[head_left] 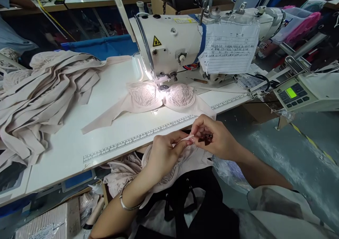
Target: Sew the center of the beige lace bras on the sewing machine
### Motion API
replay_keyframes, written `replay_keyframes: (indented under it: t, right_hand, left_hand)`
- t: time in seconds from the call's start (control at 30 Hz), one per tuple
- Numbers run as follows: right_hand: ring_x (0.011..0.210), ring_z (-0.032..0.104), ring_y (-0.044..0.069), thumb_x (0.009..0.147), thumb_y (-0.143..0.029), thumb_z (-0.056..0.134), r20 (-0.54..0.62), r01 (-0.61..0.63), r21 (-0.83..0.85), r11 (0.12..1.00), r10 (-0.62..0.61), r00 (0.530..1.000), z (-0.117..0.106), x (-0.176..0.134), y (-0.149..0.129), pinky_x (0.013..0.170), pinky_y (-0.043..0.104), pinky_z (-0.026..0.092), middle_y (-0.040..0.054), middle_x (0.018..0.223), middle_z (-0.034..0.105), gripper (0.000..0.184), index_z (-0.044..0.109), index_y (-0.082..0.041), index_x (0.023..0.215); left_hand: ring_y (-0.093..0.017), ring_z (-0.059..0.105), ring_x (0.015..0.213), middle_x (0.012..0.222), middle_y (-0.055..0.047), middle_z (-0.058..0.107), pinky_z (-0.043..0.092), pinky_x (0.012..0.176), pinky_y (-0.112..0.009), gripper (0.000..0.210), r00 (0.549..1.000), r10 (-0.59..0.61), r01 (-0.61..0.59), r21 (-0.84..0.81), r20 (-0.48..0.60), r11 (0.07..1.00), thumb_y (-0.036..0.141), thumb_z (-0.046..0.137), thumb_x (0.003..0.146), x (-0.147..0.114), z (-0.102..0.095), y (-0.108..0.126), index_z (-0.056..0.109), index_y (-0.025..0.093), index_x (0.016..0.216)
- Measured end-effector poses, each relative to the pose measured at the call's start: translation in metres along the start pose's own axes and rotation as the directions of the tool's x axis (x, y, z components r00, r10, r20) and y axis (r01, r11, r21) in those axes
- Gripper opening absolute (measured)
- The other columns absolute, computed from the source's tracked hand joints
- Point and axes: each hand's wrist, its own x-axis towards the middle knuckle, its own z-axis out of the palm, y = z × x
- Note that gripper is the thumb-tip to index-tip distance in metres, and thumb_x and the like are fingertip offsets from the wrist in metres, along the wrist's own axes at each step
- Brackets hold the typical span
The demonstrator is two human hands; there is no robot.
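Over my lap, at the table's front edge, lies a pale pink lace bra. My left hand is closed, pinching a narrow edge of it between thumb and fingers. Close against it, my right hand is also closed, its fingertips at the same edge. A small dark object shows within the right hand; its kind is hidden by the fingers. Another pale pink bra lies spread on the table under the lit needle area of the white sewing machine.
A heap of pale pink bras covers the table's left side. A printed ruler runs along the front edge. A control box with a green screen stands at right. Behind the table hangs blue cloth; a person's arm shows at far left.
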Motion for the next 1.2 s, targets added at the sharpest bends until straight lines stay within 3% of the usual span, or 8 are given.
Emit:
replay_keyframes:
  t: [0.17, 0.27, 0.37, 0.57, 0.7, 0.9, 1.07, 1.2]
  right_hand:
    - [0.053, 0.053, 0.011, 0.104, -0.049, 0.048, -0.092, 0.005, 0.007, 1.0, -0.005, 0.996, -0.009, 0.0, 0.012, 0.053, 0.024, 0.041, -0.0019, 0.062, 0.058, 0.039, 0.063, -0.019, 0.083]
    - [0.051, 0.044, 0.011, 0.101, -0.063, 0.042, -0.033, -0.011, -0.035, 0.999, 0.01, 0.999, -0.013, 0.002, 0.018, 0.052, 0.025, 0.035, -0.0042, 0.059, 0.05, 0.05, 0.061, -0.02, 0.086]
    - [0.062, 0.049, 0.013, 0.102, -0.066, 0.035, 0.068, 0.016, -0.058, 0.998, -0.012, 0.998, -0.014, 0.004, 0.018, 0.059, 0.026, 0.039, -0.0001, 0.072, 0.056, 0.056, 0.064, -0.019, 0.089]
    - [0.065, 0.059, 0.013, 0.098, -0.053, 0.057, 0.176, -0.131, 0.122, 0.984, 0.109, 0.978, -0.009, 0.007, 0.018, 0.058, 0.024, 0.045, -0.002, 0.075, 0.061, 0.032, 0.059, -0.021, 0.102]
    - [0.063, 0.056, 0.011, 0.097, -0.05, 0.062, 0.17, -0.119, 0.147, 0.982, 0.093, 0.981, -0.005, 0.007, 0.022, 0.058, 0.023, 0.044, -0.003, 0.074, 0.062, 0.029, 0.057, -0.022, 0.1]
    - [0.056, 0.05, 0.011, 0.092, -0.054, 0.068, 0.064, -0.116, 0.181, 0.977, 0.106, 0.992, 0.003, 0.008, 0.021, 0.053, 0.022, 0.038, -0.0054, 0.065, 0.057, 0.035, 0.055, -0.022, 0.094]
    - [0.051, 0.035, 0.009, 0.093, -0.07, 0.053, -0.096, -0.018, 0.205, 0.979, 0.039, 0.995, -0.008, -0.002, 0.031, 0.05, 0.025, 0.03, -0.0068, 0.062, 0.043, 0.049, 0.058, -0.021, 0.094]
    - [0.046, 0.031, 0.009, 0.09, -0.065, 0.062, 0.092, -0.054, -0.048, 0.997, 0.058, 0.994, -0.012, -0.017, 0.048, 0.047, 0.025, 0.023, -0.0071, 0.055, 0.042, 0.045, 0.066, -0.02, 0.087]
  left_hand:
    - [-0.007, 0.03, 0.045, 0.051, 0.002, 0.052, 0.021, 0.045, -0.021, 0.035, 0.986, -0.147, 0.162, -0.253, 0.078, 0.954, 0.048, 0.077, 0.079, 0.003, 0.001, -0.003, 0.078, 0.014, 0.079]
    - [-0.005, 0.026, 0.046, 0.052, 0.002, 0.051, 0.018, 0.045, -0.021, 0.037, 0.982, -0.15, 0.18, -0.324, 0.117, 0.929, 0.05, 0.079, 0.077, 0.005, 0.0, -0.004, 0.08, 0.014, 0.081]
    - [-0.004, 0.019, 0.046, 0.049, 0.005, 0.042, 0.014, 0.044, -0.021, 0.036, 0.983, -0.136, 0.173, -0.35, 0.127, 0.921, 0.049, 0.078, 0.079, 0.006, 0.0, -0.005, 0.079, 0.014, 0.081]
    - [-0.003, 0.02, 0.044, 0.049, 0.006, 0.041, 0.014, 0.041, -0.02, 0.029, 0.98, -0.136, 0.184, -0.394, 0.148, 0.9, 0.043, 0.081, 0.077, 0.008, 0.001, -0.005, 0.077, 0.014, 0.077]
    - [-0.004, 0.021, 0.045, 0.051, 0.006, 0.042, 0.014, 0.042, -0.02, 0.026, 0.98, -0.143, 0.185, -0.378, 0.137, 0.907, 0.04, 0.081, 0.077, 0.009, 0.001, -0.006, 0.076, 0.014, 0.075]
    - [-0.004, 0.022, 0.044, 0.05, 0.005, 0.042, 0.016, 0.041, -0.02, 0.027, 0.979, -0.158, 0.193, -0.355, 0.125, 0.915, 0.041, 0.081, 0.077, 0.007, 0.001, -0.007, 0.076, 0.015, 0.074]
    - [-0.004, 0.02, 0.042, 0.047, 0.006, 0.04, 0.013, 0.04, -0.021, 0.032, 0.982, -0.173, 0.188, -0.355, 0.073, 0.916, 0.046, 0.079, 0.079, 0.007, -0.002, -0.007, 0.077, 0.015, 0.077]
    - [-0.003, 0.018, 0.04, 0.045, 0.007, 0.037, 0.012, 0.039, -0.02, 0.032, 0.987, -0.156, 0.156, -0.388, 0.033, 0.908, 0.047, 0.079, 0.079, 0.008, -0.002, -0.008, 0.077, 0.015, 0.077]
